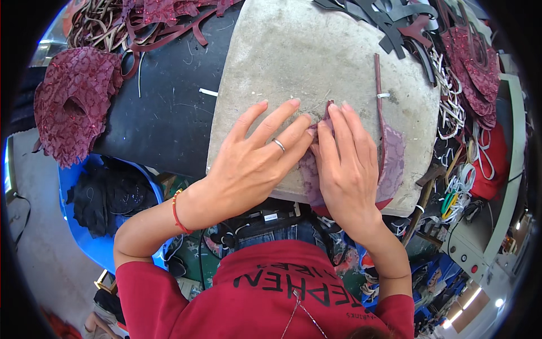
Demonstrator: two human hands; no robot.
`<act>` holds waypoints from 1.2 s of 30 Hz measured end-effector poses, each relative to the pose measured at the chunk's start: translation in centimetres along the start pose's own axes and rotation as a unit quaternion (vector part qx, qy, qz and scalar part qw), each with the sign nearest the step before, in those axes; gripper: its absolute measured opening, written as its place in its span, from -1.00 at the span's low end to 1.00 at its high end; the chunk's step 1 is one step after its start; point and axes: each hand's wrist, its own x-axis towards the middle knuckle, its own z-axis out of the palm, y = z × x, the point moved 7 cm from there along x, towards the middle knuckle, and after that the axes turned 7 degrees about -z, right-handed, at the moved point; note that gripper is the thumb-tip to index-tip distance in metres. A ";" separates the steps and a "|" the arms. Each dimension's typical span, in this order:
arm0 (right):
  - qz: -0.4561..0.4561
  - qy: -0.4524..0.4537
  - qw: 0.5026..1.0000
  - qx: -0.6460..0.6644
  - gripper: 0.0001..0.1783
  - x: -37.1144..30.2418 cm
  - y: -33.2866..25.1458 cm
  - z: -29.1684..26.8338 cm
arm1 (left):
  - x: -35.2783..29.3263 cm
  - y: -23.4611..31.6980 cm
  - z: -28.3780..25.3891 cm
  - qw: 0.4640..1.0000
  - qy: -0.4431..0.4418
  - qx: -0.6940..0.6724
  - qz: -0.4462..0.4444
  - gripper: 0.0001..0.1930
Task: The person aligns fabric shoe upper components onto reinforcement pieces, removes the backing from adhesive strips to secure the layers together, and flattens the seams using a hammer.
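Both hands, left hand (pixel 257 155) and right hand (pixel 347 169), press flat with fingers together on a maroon patterned leather piece (pixel 392 161) lying on the stone slab (pixel 293 56), apparently folding its edge, which next needs firm creasing.

A grey stone slab (pixel 293 62) carries a maroon patterned leather piece (pixel 389 164), a maroon strap (pixel 378 85) and dark grey cut pieces (pixel 378 20).

Left hand (pixel 254 155) flat, palm down, fingers spread and pointing far-right, ring on one finger, red band at wrist. Right hand (pixel 347 164) just beside it, palm down, fingers together, fingertips meeting the left's. Both forearms entering from near edge.
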 end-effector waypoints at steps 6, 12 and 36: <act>-0.019 -0.029 0.998 0.055 -0.73 0.7 1.1 -1.1 | -0.4 0.6 -0.4 0.997 -0.022 0.042 0.062 -0.55; -0.024 -0.105 0.970 0.217 -0.26 -5.5 4.8 -5.0 | 0.1 1.4 -0.1 0.998 0.001 0.018 0.059 -0.58; 0.259 0.293 0.919 0.049 -0.61 -14.7 12.4 -21.7 | 26.0 -15.5 1.3 0.959 0.093 0.028 -0.267 -0.69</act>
